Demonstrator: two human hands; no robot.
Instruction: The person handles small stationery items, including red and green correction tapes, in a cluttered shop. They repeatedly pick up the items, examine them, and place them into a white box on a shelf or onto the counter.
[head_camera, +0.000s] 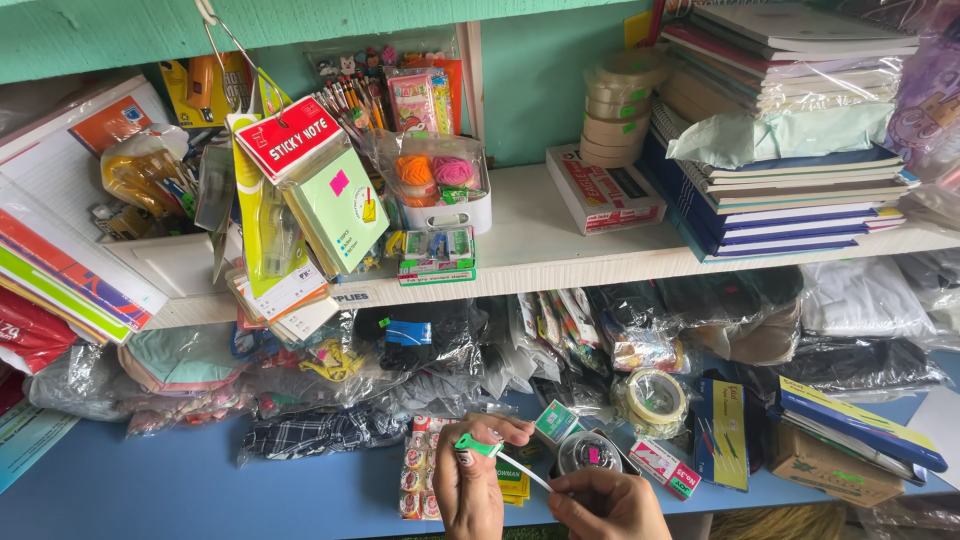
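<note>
At the bottom centre of the frame, a small green correction-tape dispenser (477, 444) is pinched between the thumb and fingers of the left hand (470, 482), which is closed around it. A thin white strip of tape (523, 470) runs from the dispenser down and to the right, where the fingertips of the right hand (607, 506) are closed on its end.

Both hands are over a blue table (200, 490). Just behind them lie a strip of small packaged items (414, 478) to the left, a small green-and-white card (555, 420), a round metal tin (589, 451), and a small red-and-green box (664, 466) to the right. Further right sit a roll of masking tape in plastic wrap (655, 400), a blue-and-yellow packet (722, 432) and a brown cardboard box (835, 467).

Behind the table, bagged clothing (330, 425) and other wrapped goods fill the space beneath a white shelf (540, 250). On the shelf, centre frame, stands a white container with orange and pink yarn balls (437, 182); to its right lie a red-and-white box (604, 190), a stack of tape rolls (615, 105) and a tall stack of notebooks (790, 160). At upper left, a bundle of sticky-note pads (318, 195) hangs from a metal hook (215, 35).
</note>
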